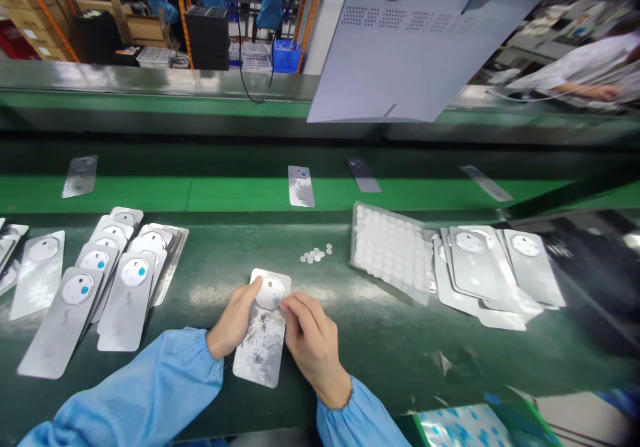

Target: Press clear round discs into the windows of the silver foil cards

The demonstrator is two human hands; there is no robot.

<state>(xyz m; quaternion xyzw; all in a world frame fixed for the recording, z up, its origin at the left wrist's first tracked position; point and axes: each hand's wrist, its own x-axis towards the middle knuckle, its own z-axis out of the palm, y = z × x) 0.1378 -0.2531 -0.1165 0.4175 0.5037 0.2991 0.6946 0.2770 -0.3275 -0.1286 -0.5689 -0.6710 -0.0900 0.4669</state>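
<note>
Bench (225, 247) free fwd of held plate (260, 357); discs (317, 258), tray (393, 250) obstr. R.

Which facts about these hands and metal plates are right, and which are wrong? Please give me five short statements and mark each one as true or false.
1. The left hand touches a metal plate that has a white patch near its far end. True.
2. The loose small white discs lie to the left of the clear plastic tray. True.
3. The right hand reaches into the clear plastic tray. False: its fingertips are beside the white patch on the metal plate.
4. The person's sleeves are white. False: they are blue.
5. The overlapping plates lie only on the right side. False: they lie on the left side too.
</note>
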